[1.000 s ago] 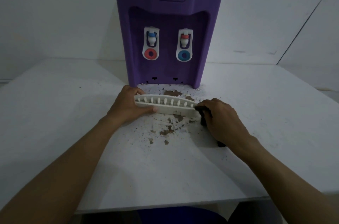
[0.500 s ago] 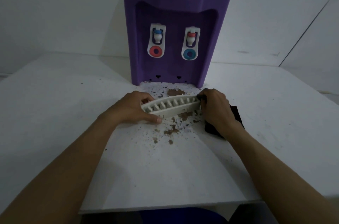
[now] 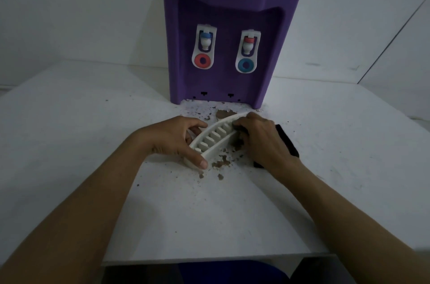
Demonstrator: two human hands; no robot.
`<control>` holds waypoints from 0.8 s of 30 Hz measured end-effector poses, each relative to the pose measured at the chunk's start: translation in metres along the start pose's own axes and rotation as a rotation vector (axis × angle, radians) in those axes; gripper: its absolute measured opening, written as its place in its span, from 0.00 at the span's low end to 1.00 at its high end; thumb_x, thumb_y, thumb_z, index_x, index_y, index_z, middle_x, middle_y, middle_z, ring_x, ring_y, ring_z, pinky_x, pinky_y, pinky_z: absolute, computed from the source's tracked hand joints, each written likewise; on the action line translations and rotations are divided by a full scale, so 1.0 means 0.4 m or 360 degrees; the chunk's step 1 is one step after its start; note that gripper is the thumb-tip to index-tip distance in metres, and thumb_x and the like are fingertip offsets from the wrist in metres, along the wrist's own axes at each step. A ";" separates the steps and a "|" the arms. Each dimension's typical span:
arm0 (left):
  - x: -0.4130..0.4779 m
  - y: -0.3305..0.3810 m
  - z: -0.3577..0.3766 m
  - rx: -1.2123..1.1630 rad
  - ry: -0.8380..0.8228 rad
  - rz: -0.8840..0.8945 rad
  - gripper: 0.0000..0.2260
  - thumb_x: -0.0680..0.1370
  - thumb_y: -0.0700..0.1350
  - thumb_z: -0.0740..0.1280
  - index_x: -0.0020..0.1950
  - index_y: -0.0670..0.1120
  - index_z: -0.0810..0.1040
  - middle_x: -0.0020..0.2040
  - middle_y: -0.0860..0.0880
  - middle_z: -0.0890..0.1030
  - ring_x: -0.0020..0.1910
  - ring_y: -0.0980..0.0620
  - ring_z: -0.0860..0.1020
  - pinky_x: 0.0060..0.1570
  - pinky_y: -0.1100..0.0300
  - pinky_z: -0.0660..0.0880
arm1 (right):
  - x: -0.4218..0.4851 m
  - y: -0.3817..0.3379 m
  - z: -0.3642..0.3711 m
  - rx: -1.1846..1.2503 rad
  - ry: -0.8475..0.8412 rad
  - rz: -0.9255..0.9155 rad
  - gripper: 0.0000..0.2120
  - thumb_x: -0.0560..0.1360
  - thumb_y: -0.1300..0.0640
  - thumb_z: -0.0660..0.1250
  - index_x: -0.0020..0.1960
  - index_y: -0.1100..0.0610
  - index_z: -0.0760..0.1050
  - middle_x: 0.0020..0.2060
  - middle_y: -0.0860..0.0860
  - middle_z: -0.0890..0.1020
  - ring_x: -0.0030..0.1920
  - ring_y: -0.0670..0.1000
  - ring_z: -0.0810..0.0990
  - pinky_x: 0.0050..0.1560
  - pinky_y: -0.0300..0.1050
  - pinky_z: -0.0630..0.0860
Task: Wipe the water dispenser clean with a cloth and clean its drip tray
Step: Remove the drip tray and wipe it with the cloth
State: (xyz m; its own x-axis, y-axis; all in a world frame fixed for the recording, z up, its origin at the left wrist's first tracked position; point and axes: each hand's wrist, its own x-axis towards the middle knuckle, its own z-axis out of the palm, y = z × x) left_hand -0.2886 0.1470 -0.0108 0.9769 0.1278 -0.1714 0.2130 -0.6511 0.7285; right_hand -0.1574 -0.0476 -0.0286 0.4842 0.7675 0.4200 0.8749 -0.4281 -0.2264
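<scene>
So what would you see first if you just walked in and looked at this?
Probably the big purple water dispenser standing at the back of the white table, with its two taps. Right in front of it, the left hand holds the white drip tray tilted up, while the right hand presses a dark cloth against it. Brown dirt crumbs lie scattered on the table under and around the tray.

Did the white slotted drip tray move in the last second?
Yes. The white slotted drip tray has turned: its right end is nearer the purple water dispenser, its left end farther.
</scene>
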 end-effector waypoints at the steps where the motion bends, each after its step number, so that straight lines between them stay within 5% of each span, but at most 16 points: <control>1: 0.001 0.002 0.003 0.0011 0.0001 0.0001 0.47 0.57 0.55 0.83 0.73 0.54 0.67 0.59 0.57 0.76 0.56 0.56 0.77 0.57 0.58 0.77 | -0.005 -0.011 0.003 -0.0002 -0.0003 -0.0046 0.10 0.75 0.64 0.67 0.55 0.57 0.80 0.49 0.55 0.80 0.44 0.53 0.79 0.51 0.53 0.77; 6: -0.002 0.015 0.010 0.0046 -0.0002 0.0002 0.46 0.58 0.55 0.82 0.72 0.55 0.67 0.59 0.58 0.75 0.54 0.57 0.77 0.55 0.59 0.77 | -0.025 -0.049 0.001 0.0099 0.0023 -0.0245 0.11 0.75 0.64 0.67 0.56 0.57 0.81 0.51 0.55 0.82 0.48 0.55 0.81 0.53 0.53 0.77; 11: -0.003 0.019 0.012 0.0014 0.0008 0.0040 0.42 0.58 0.53 0.83 0.69 0.55 0.70 0.57 0.58 0.77 0.51 0.58 0.78 0.50 0.62 0.77 | -0.045 -0.081 -0.016 0.0139 -0.0055 -0.0508 0.12 0.73 0.64 0.70 0.56 0.59 0.81 0.52 0.54 0.83 0.50 0.54 0.82 0.54 0.43 0.77; 15: -0.005 0.018 0.015 -0.0022 0.0015 0.0056 0.40 0.58 0.51 0.84 0.67 0.56 0.71 0.57 0.57 0.77 0.49 0.58 0.78 0.47 0.64 0.76 | -0.045 -0.071 -0.026 0.0214 -0.0164 -0.0601 0.13 0.74 0.63 0.69 0.58 0.56 0.81 0.54 0.51 0.82 0.53 0.49 0.80 0.58 0.28 0.67; 21: -0.006 0.025 0.013 -0.0016 0.0007 0.0056 0.39 0.58 0.50 0.84 0.66 0.55 0.71 0.58 0.57 0.77 0.50 0.58 0.78 0.47 0.66 0.75 | -0.048 -0.074 -0.026 0.0467 -0.0353 -0.0746 0.13 0.76 0.63 0.67 0.60 0.55 0.79 0.58 0.50 0.80 0.58 0.46 0.77 0.62 0.34 0.70; 24: -0.007 0.023 0.009 0.0046 -0.0011 0.0017 0.41 0.58 0.55 0.83 0.68 0.57 0.70 0.58 0.58 0.76 0.48 0.58 0.78 0.47 0.63 0.77 | -0.042 -0.036 -0.049 0.0467 -0.0312 -0.0496 0.13 0.76 0.62 0.66 0.59 0.53 0.78 0.57 0.50 0.80 0.56 0.46 0.78 0.59 0.37 0.74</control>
State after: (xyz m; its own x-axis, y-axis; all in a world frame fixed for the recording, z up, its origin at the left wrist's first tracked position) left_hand -0.2895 0.1378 -0.0061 0.9789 0.1155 -0.1686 0.2019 -0.6736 0.7110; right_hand -0.1784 -0.0635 -0.0152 0.1655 0.9257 0.3401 0.9300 -0.0316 -0.3663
